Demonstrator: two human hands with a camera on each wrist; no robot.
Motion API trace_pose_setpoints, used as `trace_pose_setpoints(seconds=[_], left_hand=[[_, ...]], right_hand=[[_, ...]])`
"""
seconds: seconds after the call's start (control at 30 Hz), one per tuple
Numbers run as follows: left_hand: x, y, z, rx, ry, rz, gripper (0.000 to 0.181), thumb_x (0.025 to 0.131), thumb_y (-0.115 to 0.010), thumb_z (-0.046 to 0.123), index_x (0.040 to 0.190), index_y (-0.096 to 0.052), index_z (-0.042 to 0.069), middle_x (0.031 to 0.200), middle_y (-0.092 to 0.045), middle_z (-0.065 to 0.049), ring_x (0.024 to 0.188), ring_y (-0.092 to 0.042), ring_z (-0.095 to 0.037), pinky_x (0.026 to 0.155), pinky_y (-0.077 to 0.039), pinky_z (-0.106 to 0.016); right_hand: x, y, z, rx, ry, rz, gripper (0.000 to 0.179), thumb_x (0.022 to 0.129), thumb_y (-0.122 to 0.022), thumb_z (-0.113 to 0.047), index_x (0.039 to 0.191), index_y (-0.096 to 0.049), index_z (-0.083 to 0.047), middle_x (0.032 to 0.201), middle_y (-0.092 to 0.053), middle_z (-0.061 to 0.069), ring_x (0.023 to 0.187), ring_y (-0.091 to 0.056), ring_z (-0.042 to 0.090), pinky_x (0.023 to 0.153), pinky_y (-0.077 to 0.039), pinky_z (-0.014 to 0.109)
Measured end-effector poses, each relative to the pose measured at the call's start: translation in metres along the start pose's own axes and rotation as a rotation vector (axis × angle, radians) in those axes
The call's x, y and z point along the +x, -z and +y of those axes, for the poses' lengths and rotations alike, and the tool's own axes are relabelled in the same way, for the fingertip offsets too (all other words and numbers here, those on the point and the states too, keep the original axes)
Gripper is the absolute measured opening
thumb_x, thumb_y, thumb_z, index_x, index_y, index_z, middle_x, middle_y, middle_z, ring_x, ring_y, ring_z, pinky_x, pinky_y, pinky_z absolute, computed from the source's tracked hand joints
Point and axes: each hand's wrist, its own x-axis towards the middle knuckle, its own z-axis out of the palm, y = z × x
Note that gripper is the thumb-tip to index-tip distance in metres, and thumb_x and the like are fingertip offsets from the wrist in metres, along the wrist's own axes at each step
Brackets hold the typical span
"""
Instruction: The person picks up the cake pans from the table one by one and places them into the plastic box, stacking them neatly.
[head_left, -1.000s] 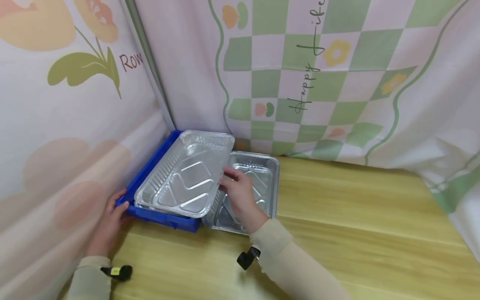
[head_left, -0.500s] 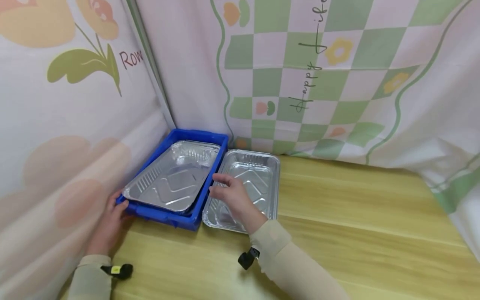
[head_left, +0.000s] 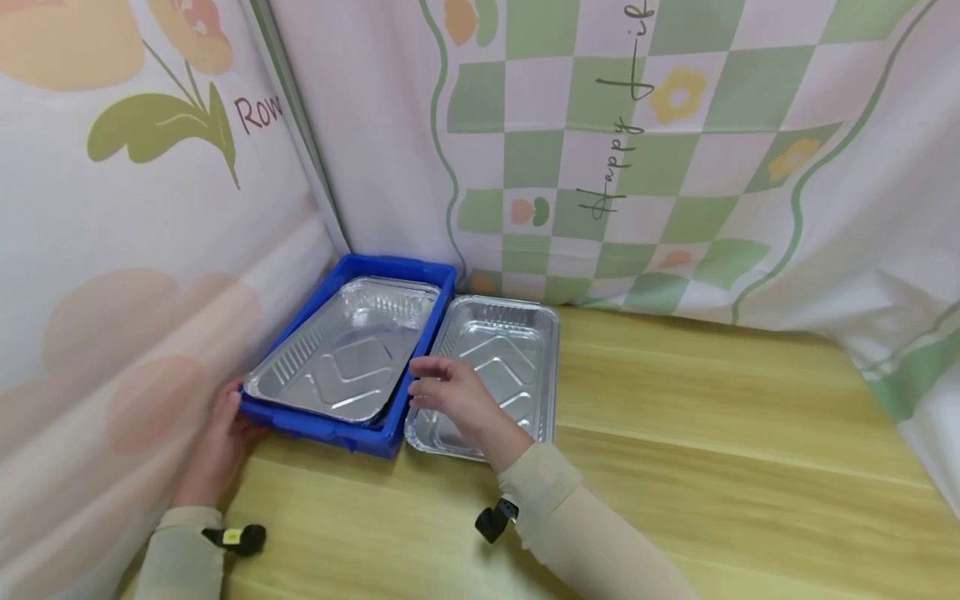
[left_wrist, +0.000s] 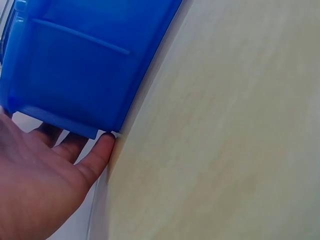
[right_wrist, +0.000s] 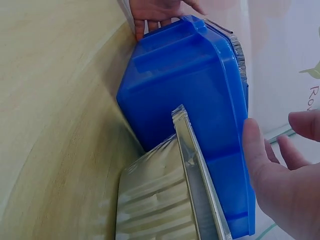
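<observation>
Apparently at the step of settling one foil tray [head_left: 348,362] inside the blue bin [head_left: 318,428], with the tray's near-left corner high on the bin's rim. At that corner of the bin, left hand [head_left: 217,446] in steadying touch, fingers rather straight; near the bin's right rim, right hand [head_left: 463,406] with thumb and fingers apart, holding nothing, contact with the rim impossible to tell. Just right of the bin, on the table [head_left: 720,442], another foil tray [head_left: 510,358]; for the next move, probably necessary to press the first tray level, without bending thin foil.
</observation>
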Motion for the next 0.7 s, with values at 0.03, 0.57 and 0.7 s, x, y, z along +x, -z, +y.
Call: trace_pose_setpoints(seconds=[0.03,0.57,0.7], left_hand=[[0.000,-0.001,0.002,0.048,0.024,0.019,0.036,0.106,-0.039,0.039,0.139,-0.034,0.027,0.125,-0.057,0.010,0.097,-0.060,-0.004,0.082,-0.049,-0.022],[0.006,-0.008,0.005,0.326,0.135,0.167,0.050,0.104,-0.046,0.038,0.148,-0.028,0.025,0.150,-0.017,-0.024,0.092,-0.057,0.002,0.077,-0.050,-0.017],[0.006,-0.008,0.006,0.335,0.143,0.156,0.052,0.104,-0.046,0.039,0.150,-0.026,0.025,0.151,-0.015,-0.024,0.093,-0.056,0.002,0.078,-0.050,-0.016]], right_hand=[[0.000,0.000,0.000,-0.003,-0.001,-0.010,0.039,0.090,-0.058,0.008,0.129,-0.053,0.012,0.126,-0.054,0.023,0.094,-0.062,0.024,0.087,-0.056,0.040],[-0.010,0.037,-0.006,-0.008,0.038,0.067,0.037,0.090,-0.057,0.004,0.125,-0.053,0.014,0.119,-0.058,0.024,0.100,-0.060,0.034,0.087,-0.055,0.043],[-0.015,0.055,-0.009,-0.002,0.028,0.121,0.033,0.093,-0.055,0.003,0.124,-0.054,0.013,0.111,-0.062,0.016,0.096,-0.061,0.031,0.085,-0.056,0.040]])
